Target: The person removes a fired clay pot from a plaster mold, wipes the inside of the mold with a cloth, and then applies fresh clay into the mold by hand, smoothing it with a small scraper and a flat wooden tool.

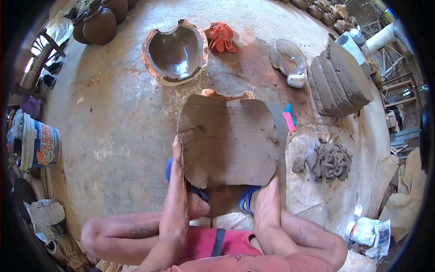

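Observation:
A broad grey clay slab point(226, 140) is held level in front of me, over a broken-rimmed mould point(210, 93) whose orange edge shows behind it. My left hand point(177, 152) grips the slab's left edge, its fingers mostly tucked underneath. My right hand point(274, 172) holds the lower right edge, largely hidden by the slab. Beyond, an orange-rimmed hollow mould point(174, 54) with a dark glossy inside stands beside a bundled red cloth point(221, 37). Blue point(288, 109) and pink point(288, 122) small flat pieces lie right of the slab.
Stacked clay slabs point(335, 84) stand at right, near a clear bowl point(287, 55). Clay scraps point(331, 161) lie on a pale board point(299, 195). A bucket point(41, 143) stands at left. Dark round pots point(99, 25) sit at back left; more pots point(317, 11) line the back right.

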### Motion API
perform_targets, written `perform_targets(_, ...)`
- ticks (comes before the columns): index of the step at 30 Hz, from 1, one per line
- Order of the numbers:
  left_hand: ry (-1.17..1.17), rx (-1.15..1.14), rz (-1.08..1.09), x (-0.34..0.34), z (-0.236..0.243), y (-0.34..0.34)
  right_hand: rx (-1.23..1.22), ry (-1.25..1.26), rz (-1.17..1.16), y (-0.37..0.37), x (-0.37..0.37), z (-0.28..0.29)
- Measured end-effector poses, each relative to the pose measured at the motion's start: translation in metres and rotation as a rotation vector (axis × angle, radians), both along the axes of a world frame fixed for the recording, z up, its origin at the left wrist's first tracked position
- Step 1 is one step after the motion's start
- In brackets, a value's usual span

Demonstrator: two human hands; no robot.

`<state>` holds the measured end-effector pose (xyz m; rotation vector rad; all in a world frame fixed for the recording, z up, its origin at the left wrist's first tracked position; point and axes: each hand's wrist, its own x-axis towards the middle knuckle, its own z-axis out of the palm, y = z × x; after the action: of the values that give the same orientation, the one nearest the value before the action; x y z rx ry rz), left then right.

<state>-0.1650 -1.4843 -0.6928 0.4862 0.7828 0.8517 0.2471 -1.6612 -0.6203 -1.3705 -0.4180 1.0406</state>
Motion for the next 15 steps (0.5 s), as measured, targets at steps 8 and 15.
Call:
perform_targets(8, -0.190, 0.197, 0.125, 0.015, 0.112, -0.013, -0.004, -0.115, 0.038, -0.016, -0.043, 0.041)
perform_targets(15, 0.206, 0.644, 0.034, 0.014, 0.107, -0.013, -0.328, -0.836, 0.175, 0.015, -0.119, 0.126)
